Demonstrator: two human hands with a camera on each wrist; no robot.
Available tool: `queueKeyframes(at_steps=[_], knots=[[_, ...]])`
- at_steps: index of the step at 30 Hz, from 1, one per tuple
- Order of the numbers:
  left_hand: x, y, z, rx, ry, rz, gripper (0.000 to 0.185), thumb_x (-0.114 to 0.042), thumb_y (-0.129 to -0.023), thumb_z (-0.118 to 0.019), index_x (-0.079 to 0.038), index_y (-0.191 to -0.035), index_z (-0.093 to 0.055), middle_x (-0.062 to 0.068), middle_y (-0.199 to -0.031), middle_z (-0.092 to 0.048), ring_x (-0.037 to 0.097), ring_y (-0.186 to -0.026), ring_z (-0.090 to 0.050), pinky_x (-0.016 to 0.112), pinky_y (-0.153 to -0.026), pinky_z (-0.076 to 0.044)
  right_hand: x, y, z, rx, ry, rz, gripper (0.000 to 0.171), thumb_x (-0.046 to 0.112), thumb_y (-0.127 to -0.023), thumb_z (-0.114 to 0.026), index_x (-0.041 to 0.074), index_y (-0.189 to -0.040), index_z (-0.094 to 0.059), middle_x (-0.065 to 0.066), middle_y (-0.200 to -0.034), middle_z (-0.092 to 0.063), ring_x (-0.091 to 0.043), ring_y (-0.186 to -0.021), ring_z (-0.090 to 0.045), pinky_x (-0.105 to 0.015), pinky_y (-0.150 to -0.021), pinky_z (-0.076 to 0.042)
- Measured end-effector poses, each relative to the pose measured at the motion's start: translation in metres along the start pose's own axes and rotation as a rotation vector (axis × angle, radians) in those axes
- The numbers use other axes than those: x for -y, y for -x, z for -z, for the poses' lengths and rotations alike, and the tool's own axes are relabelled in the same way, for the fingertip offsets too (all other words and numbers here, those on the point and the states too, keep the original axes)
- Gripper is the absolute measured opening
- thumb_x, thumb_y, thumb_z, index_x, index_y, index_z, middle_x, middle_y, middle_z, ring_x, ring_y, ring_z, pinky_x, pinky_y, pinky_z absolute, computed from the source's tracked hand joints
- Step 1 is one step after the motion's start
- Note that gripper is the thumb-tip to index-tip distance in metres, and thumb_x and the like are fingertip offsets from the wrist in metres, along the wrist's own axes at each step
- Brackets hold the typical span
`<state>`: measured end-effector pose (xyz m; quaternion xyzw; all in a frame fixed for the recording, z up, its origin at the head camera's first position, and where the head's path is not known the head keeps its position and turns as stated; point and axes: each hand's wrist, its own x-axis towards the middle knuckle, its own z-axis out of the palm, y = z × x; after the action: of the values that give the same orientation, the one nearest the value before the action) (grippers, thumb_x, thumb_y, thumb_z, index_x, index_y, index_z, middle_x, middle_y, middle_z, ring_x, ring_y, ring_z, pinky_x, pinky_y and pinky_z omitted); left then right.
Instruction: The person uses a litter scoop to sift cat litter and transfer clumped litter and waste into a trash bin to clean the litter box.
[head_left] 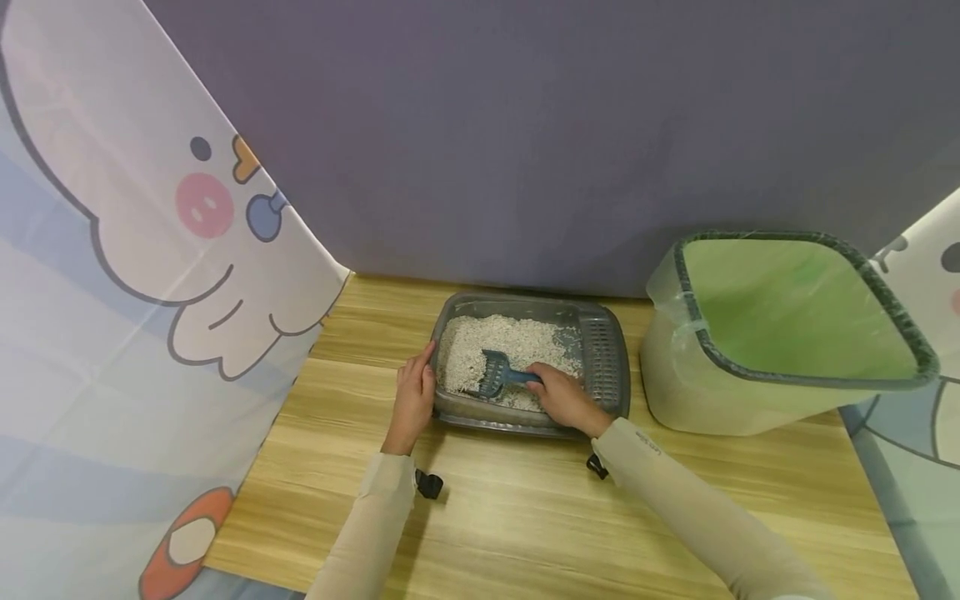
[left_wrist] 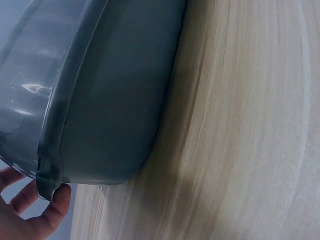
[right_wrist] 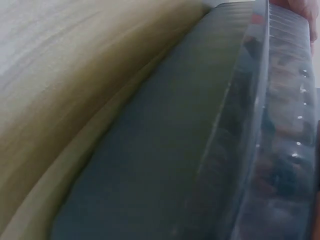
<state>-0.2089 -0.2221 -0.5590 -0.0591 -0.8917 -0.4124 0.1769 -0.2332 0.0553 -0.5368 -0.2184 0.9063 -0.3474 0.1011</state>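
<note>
Head view: left hand [head_left: 415,390] grips the left rim of the grey litter tray [head_left: 609,358], fingers curled over the edge. Right hand [head_left: 561,393] reaches inside the tray, fingers closed round the handle of the blue scoop [head_left: 497,374]; the scoop head lies just left of that hand, resting in the pale litter [head_left: 510,337]. Both wrists carry a black strap.

Left wrist view adds what the head view lacks: the tray's outer wall [left_wrist: 115,100] close up, its base on the wooden table [left_wrist: 250,125], thumb tip [left_wrist: 57,202] touching under the rim lip.

Right wrist view: tray wall [right_wrist: 165,165] only, blurred; hand and scoop hidden.

Beyond the right hand, well apart: green bin [head_left: 787,333] with a clear liner. Farthest: grey backdrop [head_left: 525,125].
</note>
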Motion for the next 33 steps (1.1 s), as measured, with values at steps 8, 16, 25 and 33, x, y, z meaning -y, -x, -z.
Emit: queueKeyframes(at_steps=[8,16,25,33], knots=[[-0.001,0.0,-0.001,0.01,-0.006,0.021,0.042,-0.019,-0.104,-0.032,-0.014,-0.144,-0.042,0.016,-0.122,-0.052,0.032,-0.094,-0.041,0.047,-0.08,-0.036,-0.006,0.002,-0.003,-0.101,-0.111,0.001,0.022,0.016,-0.099,-0.049,0.011,-0.12,-0.055,-0.004,-0.083,-0.053,-0.018,-0.063,-0.044,-0.036,-0.059,-0.037],[0.0,0.002,0.001,0.003,-0.009,0.03,0.042,-0.016,-0.104,-0.034,-0.015,-0.144,-0.042,0.016,-0.121,-0.053,0.031,-0.093,-0.04,0.046,-0.079,-0.036,-0.01,0.004,-0.009,-0.348,-0.183,0.084,0.026,0.016,-0.097,-0.053,0.007,-0.121,-0.055,-0.002,-0.08,-0.052,-0.016,-0.062,-0.043,-0.035,-0.059,-0.037],[0.001,0.001,0.0,-0.021,-0.014,-0.007,0.041,-0.016,-0.103,-0.036,-0.012,-0.143,-0.044,0.017,-0.121,-0.054,0.032,-0.095,-0.042,0.046,-0.081,-0.035,-0.011,0.01,-0.008,-0.449,-0.284,0.149,0.03,0.024,-0.1,-0.047,0.008,-0.125,-0.054,-0.001,-0.074,-0.046,-0.015,-0.055,-0.038,-0.032,-0.053,-0.035],[0.001,0.0,-0.002,-0.024,-0.002,-0.008,0.041,-0.011,-0.102,-0.038,-0.011,-0.142,-0.045,0.016,-0.121,-0.054,0.032,-0.096,-0.041,0.047,-0.083,-0.034,-0.013,0.012,-0.007,-0.478,-0.326,0.175,0.03,0.021,-0.102,-0.042,0.008,-0.125,-0.056,0.0,-0.069,-0.043,-0.014,-0.053,-0.036,-0.031,-0.051,-0.033]])
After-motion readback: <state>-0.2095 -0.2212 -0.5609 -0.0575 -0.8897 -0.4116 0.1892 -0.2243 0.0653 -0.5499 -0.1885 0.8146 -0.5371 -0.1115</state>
